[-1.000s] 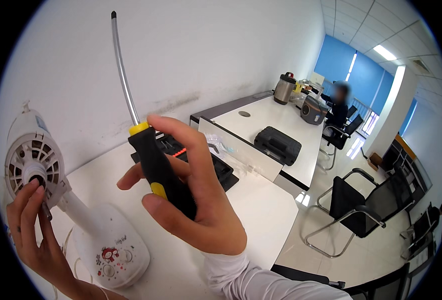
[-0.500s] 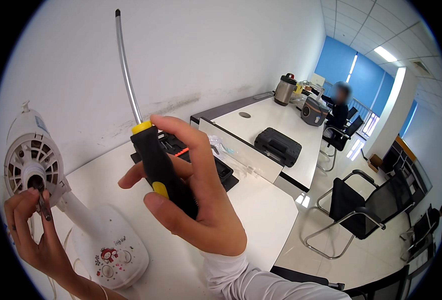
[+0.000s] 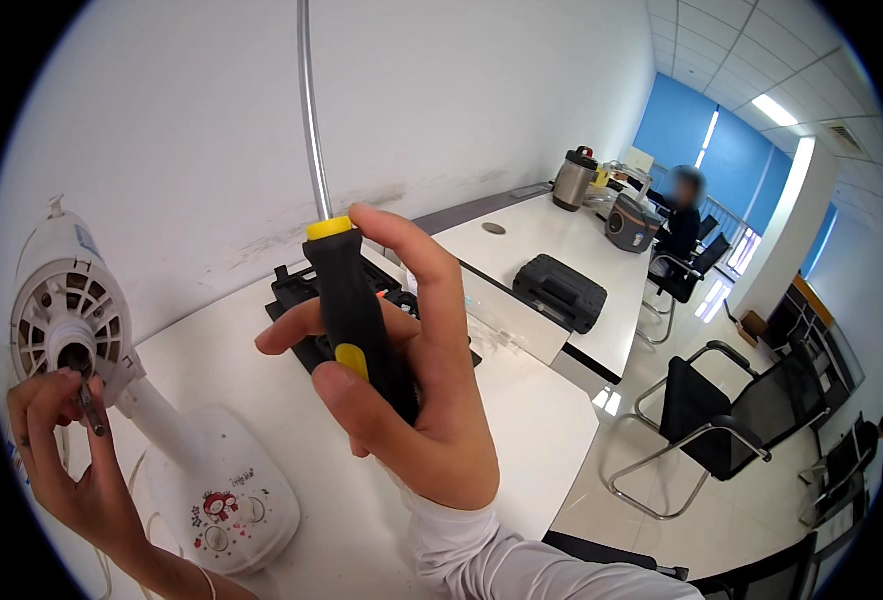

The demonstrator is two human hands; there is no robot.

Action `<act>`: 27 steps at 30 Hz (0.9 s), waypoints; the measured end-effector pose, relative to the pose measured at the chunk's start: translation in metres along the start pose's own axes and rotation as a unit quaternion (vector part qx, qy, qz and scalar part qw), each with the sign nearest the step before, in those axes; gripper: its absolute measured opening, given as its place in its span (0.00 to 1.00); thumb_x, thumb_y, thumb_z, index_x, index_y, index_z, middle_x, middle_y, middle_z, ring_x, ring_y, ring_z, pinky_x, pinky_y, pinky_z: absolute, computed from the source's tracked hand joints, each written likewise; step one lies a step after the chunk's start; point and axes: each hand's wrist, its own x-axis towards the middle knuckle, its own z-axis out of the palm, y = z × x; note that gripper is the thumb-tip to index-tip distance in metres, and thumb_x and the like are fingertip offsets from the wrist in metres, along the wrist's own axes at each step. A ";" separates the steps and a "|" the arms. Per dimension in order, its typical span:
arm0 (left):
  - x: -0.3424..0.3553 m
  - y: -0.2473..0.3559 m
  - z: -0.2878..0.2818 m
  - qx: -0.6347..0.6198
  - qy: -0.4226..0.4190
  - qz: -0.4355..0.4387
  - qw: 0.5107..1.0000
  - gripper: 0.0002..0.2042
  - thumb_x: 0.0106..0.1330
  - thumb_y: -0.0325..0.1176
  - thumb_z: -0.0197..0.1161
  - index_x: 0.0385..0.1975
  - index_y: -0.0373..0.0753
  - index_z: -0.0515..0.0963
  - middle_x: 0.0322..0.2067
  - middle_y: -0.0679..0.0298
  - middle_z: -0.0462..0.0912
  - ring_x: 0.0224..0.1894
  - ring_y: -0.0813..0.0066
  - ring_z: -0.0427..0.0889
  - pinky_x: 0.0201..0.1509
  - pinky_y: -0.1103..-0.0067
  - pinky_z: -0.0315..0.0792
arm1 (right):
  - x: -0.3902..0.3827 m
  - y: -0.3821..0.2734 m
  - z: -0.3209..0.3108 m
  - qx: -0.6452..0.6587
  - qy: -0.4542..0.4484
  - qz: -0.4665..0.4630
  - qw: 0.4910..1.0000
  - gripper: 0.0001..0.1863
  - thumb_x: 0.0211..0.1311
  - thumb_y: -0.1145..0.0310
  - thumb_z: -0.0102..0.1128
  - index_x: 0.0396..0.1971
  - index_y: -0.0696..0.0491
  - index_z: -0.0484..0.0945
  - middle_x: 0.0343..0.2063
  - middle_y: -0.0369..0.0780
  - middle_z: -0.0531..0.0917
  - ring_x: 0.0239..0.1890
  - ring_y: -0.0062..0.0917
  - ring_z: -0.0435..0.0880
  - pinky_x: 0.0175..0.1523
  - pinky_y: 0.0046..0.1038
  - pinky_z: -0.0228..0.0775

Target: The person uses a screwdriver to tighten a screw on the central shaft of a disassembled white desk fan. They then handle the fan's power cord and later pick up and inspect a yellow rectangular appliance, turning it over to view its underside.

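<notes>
My right hand is closed round the black and yellow handle of a long screwdriver, whose steel shank points up past the picture's upper edge. The tip is out of view. On the left stands a white electric fan with its grille and blades off, its vented motor housing facing me. My left hand pinches the metal shaft that sticks out of the housing's middle. Below, the fan's white base carries red cartoon prints and round knobs.
Behind my right hand an open black tool case lies on the white table, with clear plastic bags beside it. A closed black case, a steel jug and a grey box stand farther off. A person sits beyond; a black chair stands right.
My right hand has moved a little right with the screwdriver, which now stands more upright, its tip leaving the picture. My left hand stays at the fan's shaft.
</notes>
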 end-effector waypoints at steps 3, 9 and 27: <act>0.004 0.004 0.000 0.015 0.002 0.019 1.000 0.07 0.54 0.20 0.63 0.31 0.32 0.74 0.31 0.61 0.75 0.28 0.75 0.70 0.30 0.82 0.64 | 0.000 0.001 0.000 0.047 0.022 -0.014 0.999 0.36 0.56 0.80 0.50 0.63 0.52 0.46 0.37 0.41 0.79 0.22 0.12 0.68 0.30 0.14 0.60; 0.007 0.012 -0.006 -0.010 -0.004 0.019 1.000 0.08 0.52 0.19 0.64 0.30 0.32 0.75 0.31 0.61 0.75 0.27 0.76 0.70 0.29 0.83 0.65 | 0.008 0.027 -0.011 0.232 0.240 -0.267 0.904 0.27 0.65 0.65 0.47 0.61 0.55 0.53 0.33 0.42 0.77 0.19 0.17 0.70 0.24 0.17 0.66; 0.010 0.011 -0.007 0.007 -0.004 0.036 0.999 0.12 0.49 0.20 0.66 0.34 0.34 0.75 0.36 0.61 0.76 0.35 0.71 0.72 0.35 0.79 0.66 | 0.001 0.035 -0.078 0.500 0.157 -0.343 0.780 0.07 0.63 0.70 0.45 0.34 0.56 0.71 0.45 0.39 0.78 0.56 0.35 0.73 0.49 0.31 0.77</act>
